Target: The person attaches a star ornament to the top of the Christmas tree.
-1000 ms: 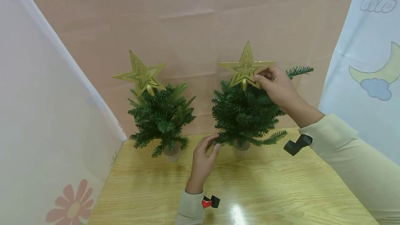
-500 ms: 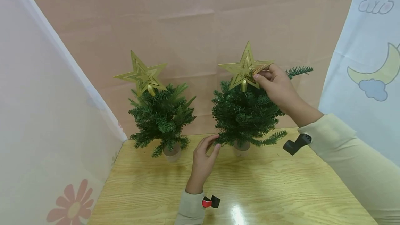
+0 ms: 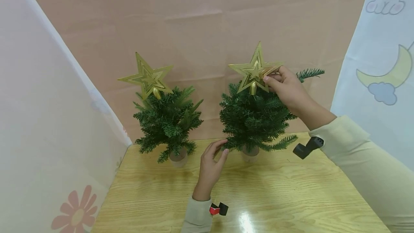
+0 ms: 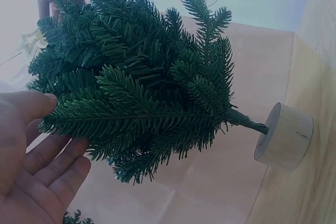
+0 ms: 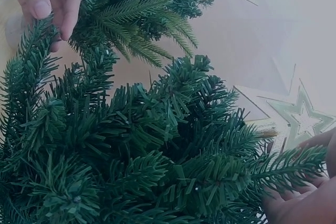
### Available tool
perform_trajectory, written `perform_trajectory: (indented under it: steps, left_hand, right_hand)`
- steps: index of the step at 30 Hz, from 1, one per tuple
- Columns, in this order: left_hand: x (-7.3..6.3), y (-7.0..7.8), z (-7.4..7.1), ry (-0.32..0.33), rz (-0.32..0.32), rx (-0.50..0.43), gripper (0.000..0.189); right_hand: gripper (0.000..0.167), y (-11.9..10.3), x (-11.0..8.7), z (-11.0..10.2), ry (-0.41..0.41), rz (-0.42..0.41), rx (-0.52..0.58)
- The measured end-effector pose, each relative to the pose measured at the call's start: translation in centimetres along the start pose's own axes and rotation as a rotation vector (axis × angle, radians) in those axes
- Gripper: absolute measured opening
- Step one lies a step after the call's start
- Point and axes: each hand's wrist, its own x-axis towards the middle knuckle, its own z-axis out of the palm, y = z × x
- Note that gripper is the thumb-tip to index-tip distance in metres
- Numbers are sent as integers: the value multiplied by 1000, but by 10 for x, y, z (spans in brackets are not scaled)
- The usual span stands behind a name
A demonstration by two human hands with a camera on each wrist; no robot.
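Note:
My right hand (image 3: 288, 87) pinches the right-side points of a gold star topper (image 3: 254, 70) between thumb and fingers. The star stands upright at the top of the right Christmas tree (image 3: 252, 123), its short tube (image 3: 253, 88) pointing down among the needles. Whether the tube is seated on the stem is hidden. My left hand (image 4: 42, 161) holds a low branch tip (image 4: 73, 116) of that tree between thumb and fingers. In the right wrist view, the left thumb (image 5: 41, 9) touches the needles. The tree's round, pale base (image 4: 286, 137) rests on the table.
A second small tree (image 3: 168, 125) stands to the left, topped by another gold star (image 3: 148, 78) leaning left. Both trees stand at the back of the wooden table (image 3: 275, 190). Pink cloth (image 3: 194, 17) hangs behind, with printed cloth (image 3: 388, 74) at the right.
The star in my right hand has shifted slightly right and turned a little. The right hand barely moves, and the left hand stays at the branch. The right cloth's printed figures have shifted slightly left.

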Motion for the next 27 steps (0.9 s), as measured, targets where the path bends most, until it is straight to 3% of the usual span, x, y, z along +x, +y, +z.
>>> perform_trajectory:
  steps: [10,18,27]
  left_hand:
    - [0,0,-1,-7,-3,9,33]
    - [0,-34,5,-11,31,30,36]
    - [0,-39,4,-13,61,40,35]
  right_hand:
    - [37,0,0,0,-8,-13,29]
    - [33,1,-1,1,15,-28,1]
    - [37,0,-2,0,22,-25,-11]
